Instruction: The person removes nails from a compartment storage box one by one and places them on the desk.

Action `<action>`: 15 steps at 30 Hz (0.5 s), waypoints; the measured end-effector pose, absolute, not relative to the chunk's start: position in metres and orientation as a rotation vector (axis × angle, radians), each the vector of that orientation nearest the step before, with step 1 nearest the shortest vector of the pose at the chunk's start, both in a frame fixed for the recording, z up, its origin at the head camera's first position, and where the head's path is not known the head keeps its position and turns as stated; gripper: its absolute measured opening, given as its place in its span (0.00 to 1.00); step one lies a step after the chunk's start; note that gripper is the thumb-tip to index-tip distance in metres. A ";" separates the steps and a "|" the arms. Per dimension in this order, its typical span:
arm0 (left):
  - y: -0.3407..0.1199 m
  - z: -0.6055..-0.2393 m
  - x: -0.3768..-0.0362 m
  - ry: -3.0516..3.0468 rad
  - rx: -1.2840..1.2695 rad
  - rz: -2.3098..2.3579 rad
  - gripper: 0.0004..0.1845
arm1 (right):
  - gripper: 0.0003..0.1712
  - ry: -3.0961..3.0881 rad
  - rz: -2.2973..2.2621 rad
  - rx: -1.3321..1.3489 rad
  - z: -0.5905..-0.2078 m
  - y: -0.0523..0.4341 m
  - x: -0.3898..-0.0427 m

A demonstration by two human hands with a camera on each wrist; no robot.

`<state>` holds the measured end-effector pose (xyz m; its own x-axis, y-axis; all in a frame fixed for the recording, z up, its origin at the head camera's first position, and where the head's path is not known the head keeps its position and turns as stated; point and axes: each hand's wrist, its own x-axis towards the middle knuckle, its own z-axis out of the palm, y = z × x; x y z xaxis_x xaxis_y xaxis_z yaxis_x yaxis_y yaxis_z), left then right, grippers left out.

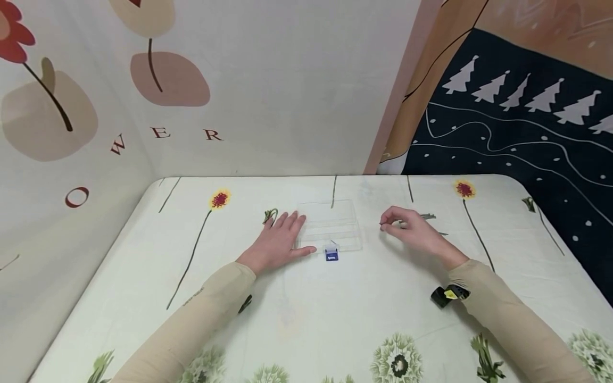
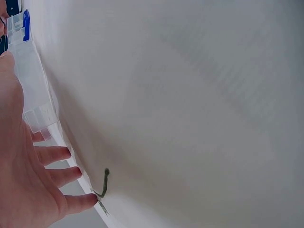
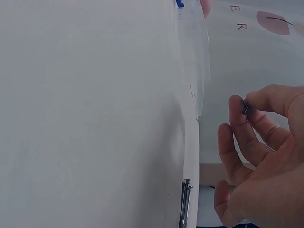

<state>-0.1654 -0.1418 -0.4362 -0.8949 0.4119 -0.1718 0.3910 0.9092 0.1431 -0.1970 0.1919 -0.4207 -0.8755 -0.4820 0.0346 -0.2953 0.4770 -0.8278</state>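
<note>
On the table [image 1: 143, 255], which had a cloth with flowers printed on it, a small clear plastic box [image 1: 330, 226] lay shut near the middle. It had a little blue clasp [image 1: 331, 256] on the side facing the person.

The left hand [image 1: 280, 242] lay flat on the cloth just beside the box — its fingers were straight and spread, and it held nothing. Its thumb reached toward the blue clasp, and its fingertips [image 2: 66, 153] were right next to the box's edge, as the left wrist view showed. I could not tell if the hand was really touching the box.

The right hand [image 1: 412, 230] was on the other side of the box, a little way off from it. Its fingers were curled, and the thumb and first finger pinched a tiny dark pin [image 3: 245, 109] — it was too small for me to say just what it was. A few thin metal pins [image 1: 428, 216] lay on the cloth close to that hand, behind it.

Both arms wore tan sleeves [image 1: 201, 314]. A small black thing with a yellow spot [image 1: 447, 294] sat at the right wrist. Behind the table hung a pale wall sheet [image 1: 268, 96] with big flowers and red letters, and a dark blue cloth with white trees [image 1: 517, 122] hung at the right.
</note>
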 end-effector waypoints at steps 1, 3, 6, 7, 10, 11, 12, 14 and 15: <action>-0.142 -0.436 -0.165 2.874 0.610 0.156 0.49 | 0.05 2.517 -1.356 -0.674 -0.420 0.193 -0.197; -0.142 -0.436 -0.165 2.873 0.609 0.157 0.49 | 0.05 2.514 -1.365 -0.667 -0.419 0.196 -0.196; -0.142 -0.436 -0.165 2.873 0.608 0.161 0.49 | 0.05 2.522 -1.357 -0.659 -0.418 0.201 -0.196; -0.142 -0.436 -0.165 2.873 0.610 0.165 0.49 | 0.05 2.522 -1.357 -0.654 -0.418 0.203 -0.195; -0.142 -0.436 -0.166 2.873 0.612 0.171 0.49 | 0.05 2.521 -1.348 -0.647 -0.418 0.208 -0.195; -0.142 -0.436 -0.166 2.873 0.612 0.173 0.49 | 0.05 2.518 -1.351 -0.640 -0.417 0.210 -0.194; -0.142 -0.436 -0.166 2.873 0.611 0.171 0.49 | 0.05 2.524 -1.342 -0.643 -0.418 0.211 -0.195; -0.142 -0.436 -0.166 2.872 0.609 0.167 0.49 | 0.05 2.538 -1.327 -0.651 -0.419 0.214 -0.196; -0.142 -0.436 -0.166 2.871 0.609 0.165 0.49 | 0.06 2.547 -1.320 -0.654 -0.420 0.216 -0.196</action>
